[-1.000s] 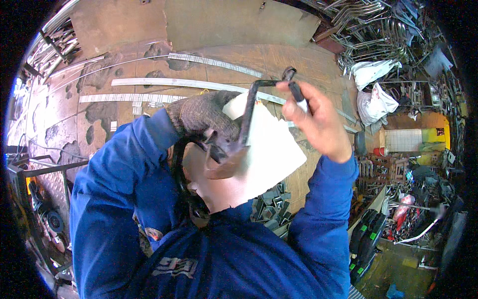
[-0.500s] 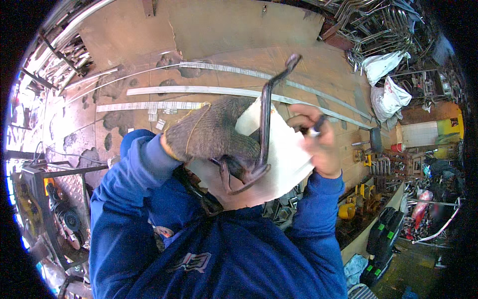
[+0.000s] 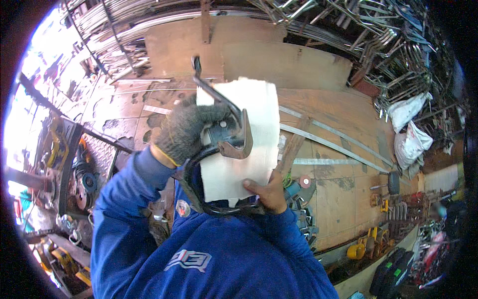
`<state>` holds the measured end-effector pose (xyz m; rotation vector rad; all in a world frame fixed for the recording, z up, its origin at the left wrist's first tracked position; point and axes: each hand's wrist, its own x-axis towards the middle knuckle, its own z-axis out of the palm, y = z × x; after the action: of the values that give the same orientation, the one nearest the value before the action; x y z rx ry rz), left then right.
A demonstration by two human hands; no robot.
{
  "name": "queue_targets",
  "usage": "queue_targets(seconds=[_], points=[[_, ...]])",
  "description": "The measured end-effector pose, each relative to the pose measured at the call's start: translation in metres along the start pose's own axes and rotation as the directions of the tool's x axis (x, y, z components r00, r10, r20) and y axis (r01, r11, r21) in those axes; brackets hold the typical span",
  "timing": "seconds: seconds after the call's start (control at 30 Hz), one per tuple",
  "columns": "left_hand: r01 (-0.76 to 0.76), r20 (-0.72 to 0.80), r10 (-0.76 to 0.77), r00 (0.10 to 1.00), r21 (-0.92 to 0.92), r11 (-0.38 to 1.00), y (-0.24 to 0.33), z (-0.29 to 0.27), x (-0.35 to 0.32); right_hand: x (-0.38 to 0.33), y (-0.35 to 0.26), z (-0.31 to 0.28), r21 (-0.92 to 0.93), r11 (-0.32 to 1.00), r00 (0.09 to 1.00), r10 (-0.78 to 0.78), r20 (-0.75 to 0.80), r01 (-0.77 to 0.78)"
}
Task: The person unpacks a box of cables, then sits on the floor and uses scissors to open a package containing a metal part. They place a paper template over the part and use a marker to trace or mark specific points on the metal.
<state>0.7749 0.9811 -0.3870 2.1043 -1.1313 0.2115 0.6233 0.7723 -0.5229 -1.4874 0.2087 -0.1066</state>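
My left hand (image 3: pixel 181 124), in a grey knitted glove with a yellow cuff edge, is closed around a dark bent metal bar (image 3: pixel 219 94). The bar's upper end points up and away from me. Near the glove it joins a flat hook-shaped piece, and a black curved section sweeps down toward my chest. Behind the metal is a white sheet, seemingly card (image 3: pixel 261 124), with a slightly ragged edge. My bare right hand (image 3: pixel 273 192) grips the sheet's lower right side, thumb on the front and fingers hidden behind. Whether the glove also pinches the sheet, I cannot tell.
Long pale metal strips (image 3: pixel 328 144) and a brown batten (image 3: pixel 295 144) lie beyond my right hand. An angle grinder (image 3: pixel 85 179) rests at left. White sacks (image 3: pixel 412 142) and heaped bent tubes (image 3: pixel 368 40) stand far right; yellow clamps (image 3: pixel 366 244) are lower right.
The sheet and metal bar have swung upright, the bar's top moving left. My right hand dropped from the sheet's upper right to its lower edge; the small dark-and-white object it held no longer shows.
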Motion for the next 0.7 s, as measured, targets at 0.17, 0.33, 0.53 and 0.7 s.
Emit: queue_targets(seconds=[0.17,0.33,0.53,0.7], points=[[0.413,0.115,-0.486,0.867,-0.713,0.567,-0.044,0.081,-0.044,0.001,0.011,-0.034,-0.087,0.987,0.892,-0.161,-0.423,0.137],[0.438,0.156,-0.551,0.82,-0.791,0.427,-0.047,0.104,-0.048,0.007,-0.01,-0.042,-0.145,0.983,0.905,-0.163,-0.394,0.114],[0.415,0.258,-0.61,0.749,-0.901,0.128,-0.048,0.099,-0.038,0.037,-0.052,-0.017,-0.244,0.955,0.972,-0.203,-0.119,0.17],[0.254,0.351,-0.457,0.817,-0.931,-0.261,-0.06,0.095,-0.047,0.064,-0.066,0.002,-0.446,0.881,0.981,-0.193,-0.025,0.162]])
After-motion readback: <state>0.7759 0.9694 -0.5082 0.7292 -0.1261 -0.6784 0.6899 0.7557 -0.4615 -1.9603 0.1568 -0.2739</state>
